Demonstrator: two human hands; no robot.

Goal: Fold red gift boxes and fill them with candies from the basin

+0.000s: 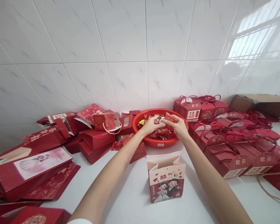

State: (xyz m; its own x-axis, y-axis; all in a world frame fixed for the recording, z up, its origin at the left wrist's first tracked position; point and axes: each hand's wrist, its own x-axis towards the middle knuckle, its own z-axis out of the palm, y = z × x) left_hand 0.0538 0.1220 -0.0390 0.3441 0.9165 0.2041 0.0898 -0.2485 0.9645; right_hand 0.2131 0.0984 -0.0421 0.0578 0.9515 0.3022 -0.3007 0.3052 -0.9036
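Observation:
A red plastic basin (162,143) full of wrapped candies (154,134) stands against the tiled wall. Over it, my left hand (152,125) pinches a candy with a white and dark patterned wrapper (161,119). My right hand (178,127) is closed on a red-wrapped candy (170,117), close beside the left fingertips. Between my forearms a small paper gift box (166,183) stands upright with its top open, a cartoon bride and groom on its front. Its inside is mostly hidden.
Red gift boxes and bags (95,140) lie heaped on the left. Rows of red handled boxes (238,155) fill the right side. Behind them is a brown cardboard box (259,101). The white tabletop (128,199) runs up to the tiled wall (126,77).

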